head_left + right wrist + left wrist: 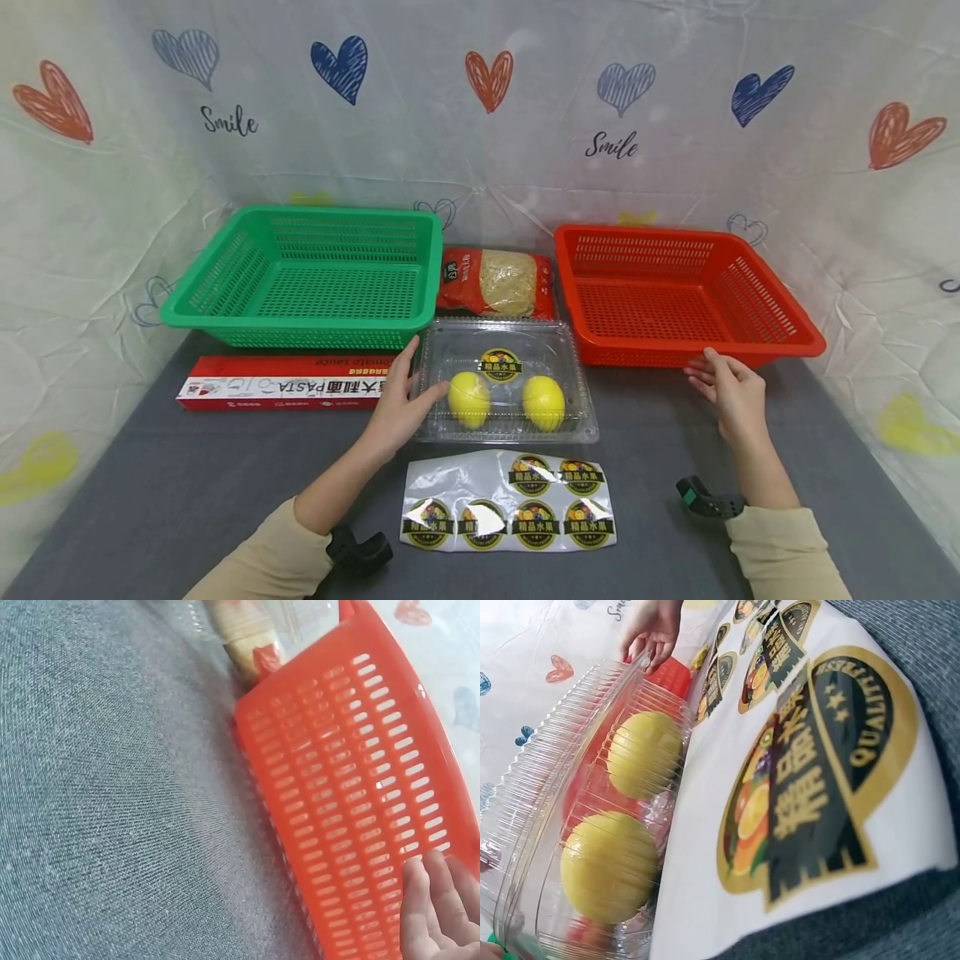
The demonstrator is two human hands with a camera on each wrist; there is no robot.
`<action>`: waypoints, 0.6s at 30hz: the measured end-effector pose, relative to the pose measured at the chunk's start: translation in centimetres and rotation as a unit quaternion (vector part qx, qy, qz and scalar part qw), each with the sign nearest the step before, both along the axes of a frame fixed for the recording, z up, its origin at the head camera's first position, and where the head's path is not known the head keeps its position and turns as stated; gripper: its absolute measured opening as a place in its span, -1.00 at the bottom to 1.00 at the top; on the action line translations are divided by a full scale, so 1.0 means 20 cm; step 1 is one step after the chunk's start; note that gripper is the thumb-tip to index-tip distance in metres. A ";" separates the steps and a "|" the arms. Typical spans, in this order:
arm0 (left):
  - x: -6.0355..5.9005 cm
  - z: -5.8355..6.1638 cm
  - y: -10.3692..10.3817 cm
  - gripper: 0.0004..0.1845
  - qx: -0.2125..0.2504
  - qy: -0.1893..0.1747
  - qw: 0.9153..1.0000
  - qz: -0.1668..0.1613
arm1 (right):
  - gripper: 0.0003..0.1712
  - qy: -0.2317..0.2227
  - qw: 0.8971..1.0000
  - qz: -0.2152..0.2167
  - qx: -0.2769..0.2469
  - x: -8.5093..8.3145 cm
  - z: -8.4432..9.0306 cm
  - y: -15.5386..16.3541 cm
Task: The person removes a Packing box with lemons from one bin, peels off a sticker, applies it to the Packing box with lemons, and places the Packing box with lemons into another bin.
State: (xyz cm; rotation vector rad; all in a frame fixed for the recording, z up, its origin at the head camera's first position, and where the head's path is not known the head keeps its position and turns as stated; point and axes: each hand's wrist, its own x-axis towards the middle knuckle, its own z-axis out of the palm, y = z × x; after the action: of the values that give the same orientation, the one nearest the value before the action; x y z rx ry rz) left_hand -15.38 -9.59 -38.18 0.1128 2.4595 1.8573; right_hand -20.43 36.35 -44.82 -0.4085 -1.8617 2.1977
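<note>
Head view shows the clear clamshell box sitting mid-desk, between the green basket at the far left and the red basket at the far right, with a bag of noodles just behind it and a sticker sheet just in front. Two yellow lemons lie inside, side by side, under a lid with a round label.

The left hand rests against the box's left edge, fingers straight and thumb laid along the near rim; this grip is open-handed, touching rather than clamped. The right hand lies with relaxed, extended fingers against the near wall of the red basket, holding nothing. A pasta box lies on the grey desk to the left of the clamshell.

In the left wrist view, the ribbed plastic looks thin and glossy. The box is probably light, springy and slippery; it would likely buckle or pop open if squeezed mid-wall, and the loose fruit would roll and shift the weight. The stiffer rim at the two short ends, or a palm under the base, seems the safest place to hold.
</note>
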 end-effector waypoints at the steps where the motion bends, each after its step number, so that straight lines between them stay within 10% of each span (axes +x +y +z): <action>1: 0.00 0.01 0.00 -0.16 0.002 0.000 1.000 -0.002 | -0.51 -0.005 1.000 0.003 -0.006 0.01 0.02 -0.01; 9: -0.03 -0.06 0.00 -0.19 0.017 0.030 0.999 -0.008 | -0.69 0.008 0.994 0.034 -0.102 0.16 0.32 -0.22; 18: -0.03 -0.10 0.01 -0.24 0.045 0.051 0.998 -0.003 | -0.53 0.019 0.971 0.058 -0.232 0.14 0.35 -0.25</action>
State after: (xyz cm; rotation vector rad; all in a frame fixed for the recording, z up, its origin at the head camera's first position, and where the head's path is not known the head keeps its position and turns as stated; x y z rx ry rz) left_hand -16.03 -9.31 -40.12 0.2246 2.4364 2.0070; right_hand -17.57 31.30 -37.76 -0.3397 -1.3678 2.6973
